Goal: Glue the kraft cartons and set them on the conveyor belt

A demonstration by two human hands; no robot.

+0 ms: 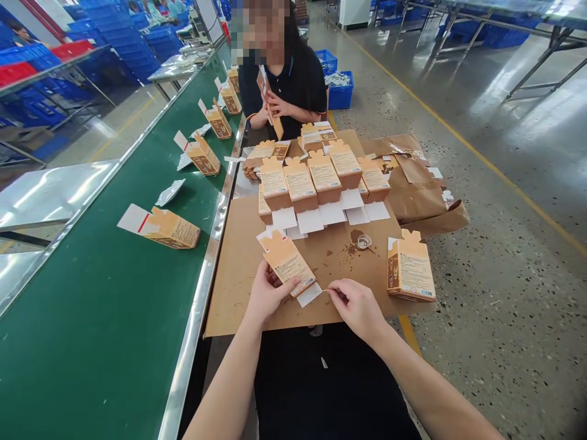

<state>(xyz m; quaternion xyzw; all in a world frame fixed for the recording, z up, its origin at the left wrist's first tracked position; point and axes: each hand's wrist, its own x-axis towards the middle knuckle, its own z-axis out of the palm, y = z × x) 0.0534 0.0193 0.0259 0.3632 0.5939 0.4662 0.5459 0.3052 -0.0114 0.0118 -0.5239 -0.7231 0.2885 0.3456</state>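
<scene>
My left hand (pixel 270 294) is closed around a tan and brown cardboard box (pixel 290 264), which lies tilted above the cardboard-covered table. A white end flap (pixel 310 294) sticks out at its near end. My right hand (pixel 355 304) is closed in a pinch just right of that flap. From its fingertips a thin, pale stick-like piece reaches to the flap edge; its other end is hidden in the fingers. Ahead of my hands stand several similar boxes (pixel 300 183) with their white flaps folded out. Another box (pixel 413 269) stands right of my right hand.
A small clear dish (pixel 364 242) sits among brown stains on the cardboard sheet (pixel 238 269). Left runs a green conveyor belt (pixel 123 293) with a metal edge, carrying open boxes and a silvery packet (pixel 170 192). A co-worker (pixel 287 79) opposite handles a flat carton. Brown paper (pixel 403 183) lies at right.
</scene>
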